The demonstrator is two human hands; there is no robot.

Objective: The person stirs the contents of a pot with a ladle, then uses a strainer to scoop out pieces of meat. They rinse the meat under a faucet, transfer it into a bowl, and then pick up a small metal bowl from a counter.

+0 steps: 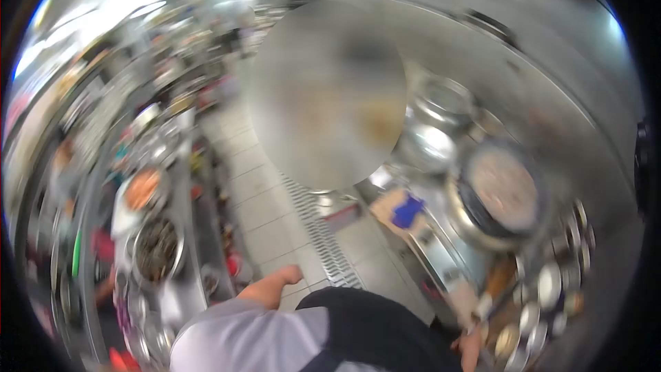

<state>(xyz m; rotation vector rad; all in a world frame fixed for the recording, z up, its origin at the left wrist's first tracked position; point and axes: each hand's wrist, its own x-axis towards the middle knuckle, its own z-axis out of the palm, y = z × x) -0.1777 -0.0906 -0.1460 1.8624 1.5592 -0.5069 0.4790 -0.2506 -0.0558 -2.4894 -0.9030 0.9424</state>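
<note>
My left hand point(292, 275) is held out over the tiled floor in front of my body. It looks rounded and closed, with nothing visible in it, though motion blurs the fingers. At the lower right, my right hand point(471, 344) is by the counter's near end, its fingers curled around something too blurred to name. Close above it are a pale, stick-like piece point(483, 305) and a brown, wooden-looking object point(500, 277). Beyond them stands a large pot point(460, 208) with pale, cloudy contents. A blue cloth point(407, 211) lies at the counter's edge.
Several small round containers point(549, 285) crowd the right side. Metal pots point(444, 105) stand farther back. To the left, a counter holds a bowl of orange food point(143, 189) and a bowl of dark food point(158, 249). A drain grate point(317, 227) runs along the floor; a blurred oval hides the centre.
</note>
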